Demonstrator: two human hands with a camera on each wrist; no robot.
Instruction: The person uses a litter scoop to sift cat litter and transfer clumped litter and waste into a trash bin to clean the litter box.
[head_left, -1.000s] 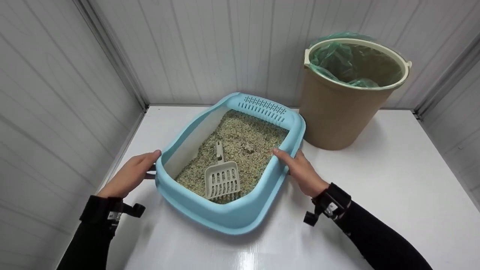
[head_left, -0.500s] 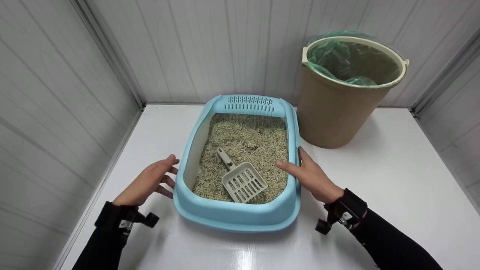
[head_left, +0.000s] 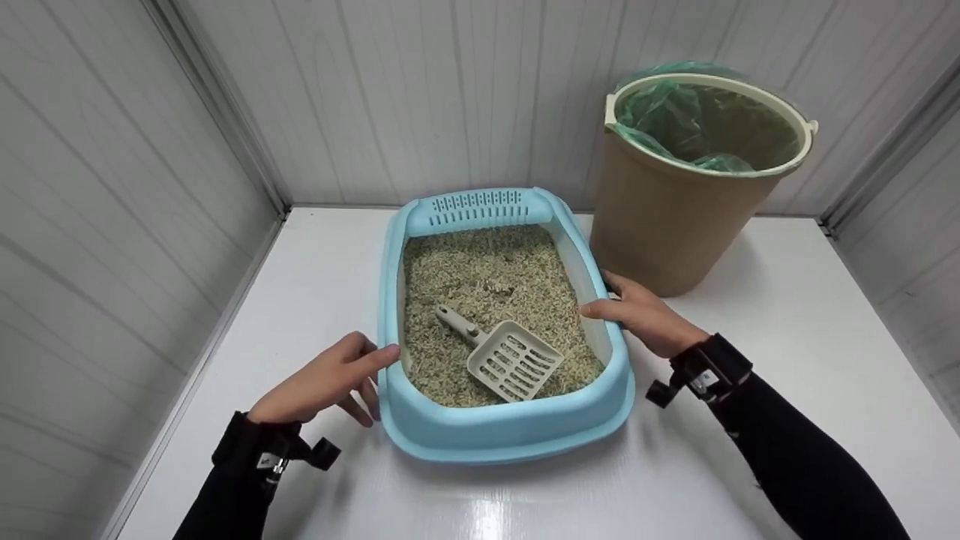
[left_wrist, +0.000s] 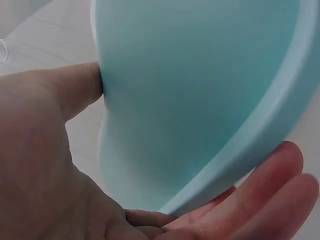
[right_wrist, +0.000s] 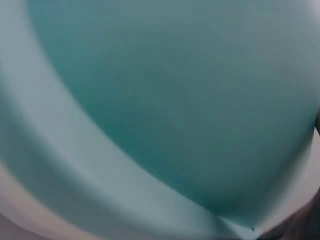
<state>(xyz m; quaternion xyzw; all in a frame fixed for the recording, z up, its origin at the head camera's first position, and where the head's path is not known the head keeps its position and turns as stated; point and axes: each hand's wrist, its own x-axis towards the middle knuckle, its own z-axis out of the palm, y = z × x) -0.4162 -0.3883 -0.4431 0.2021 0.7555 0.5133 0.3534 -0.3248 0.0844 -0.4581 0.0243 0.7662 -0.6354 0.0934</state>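
Observation:
A light blue litter box (head_left: 510, 436) stands on the white table in the head view, filled with granular litter (head_left: 480, 259). On the litter lies a beige slotted litter scoop (head_left: 516, 360), its handle toward the back left. My left hand (head_left: 326, 379) grips the box's left side, thumb on the rim and fingers low outside; in the left wrist view these fingers (left_wrist: 265, 200) reach round the lower edge. Over the right rim hooks the thumb of my right hand (head_left: 649, 315), its other fingers outside the wall. The box wall (right_wrist: 190, 100) fills most of the right wrist view.
A tall brown bin (head_left: 667, 217) with a green plastic liner (head_left: 664, 112) stands close behind the box on the right. Ribbed panel walls (head_left: 420, 97) enclose the white table (head_left: 780, 322) at the back and sides.
The litter box has turned counterclockwise as seen from above, its near end swinging right and the scoop turning with it. My left thumb left the rim and came back onto it.

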